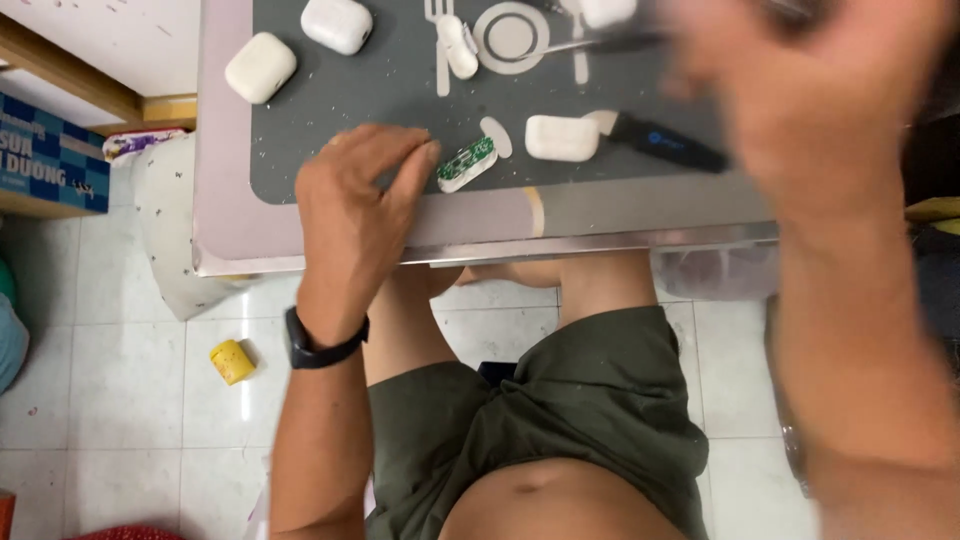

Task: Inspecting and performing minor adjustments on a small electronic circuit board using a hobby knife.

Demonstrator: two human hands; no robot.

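My left hand (355, 205) rests on the near edge of a grey mat (400, 95), its fingertips pinched next to a small white part with a green circuit board (466, 164). A thin white oval piece (496, 137) lies just beyond it. My right hand (800, 95) is raised close to the camera and blurred; a thin metal tool (590, 43) seems to extend from it, but the grip is unclear. A white earbud case half (561, 138) and a black-handled tool (668, 143) lie between the hands.
Several white earbud cases (261, 67) (337, 24) (458, 46) sit at the back of the mat. The mat lies on a pale table (225, 150) above a tiled floor, with a yellow cap (232, 361) and a blue box (52, 155) at the left.
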